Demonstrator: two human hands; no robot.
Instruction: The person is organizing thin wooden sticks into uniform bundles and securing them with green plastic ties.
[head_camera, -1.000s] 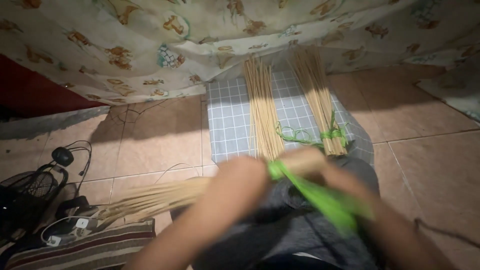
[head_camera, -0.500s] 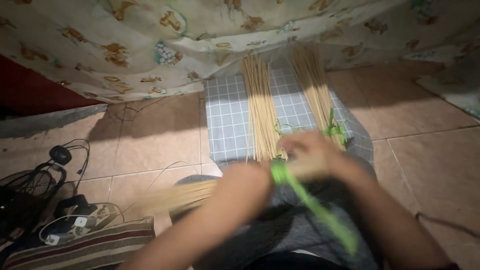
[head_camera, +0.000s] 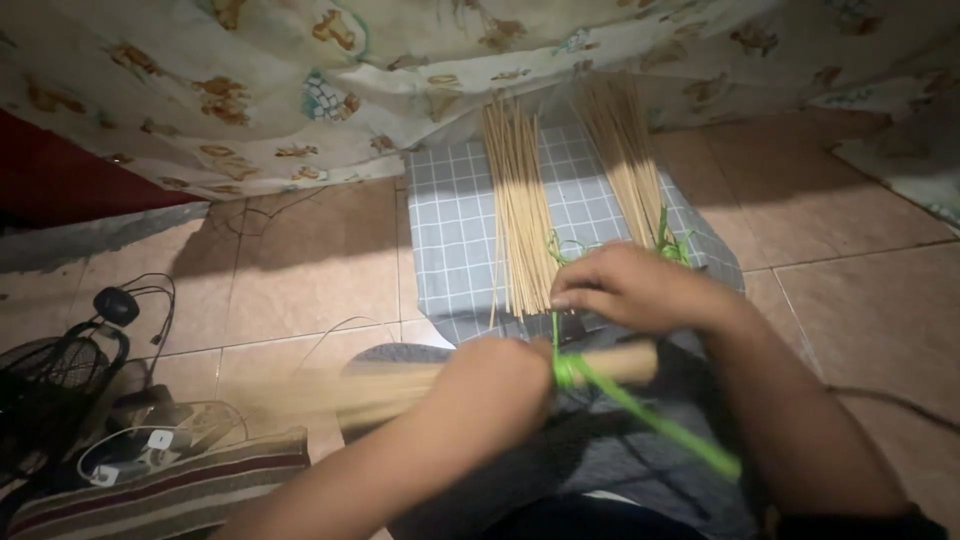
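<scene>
From the head camera, the person sits on the floor (head_camera: 300, 290) with a bundle of sticks (head_camera: 610, 365) lying across the lap. The left hand (head_camera: 495, 385) is closed tight around the bundle near its middle. A green string (head_camera: 640, 410) is wrapped around the bundle just beside that hand, and its long end hangs down to the right over the dark trousers. The right hand (head_camera: 630, 290) is just above the bundle, fingers curled, pinching a thin bit of the string that runs up from the wrap. Past the hands, a checked cloth (head_camera: 450, 230) lies on the floor with two more piles of sticks (head_camera: 515, 210) on it. A fan (head_camera: 50, 380) and cables (head_camera: 140, 300) sit at the left, under a patterned sheet (head_camera: 250, 90).
</scene>
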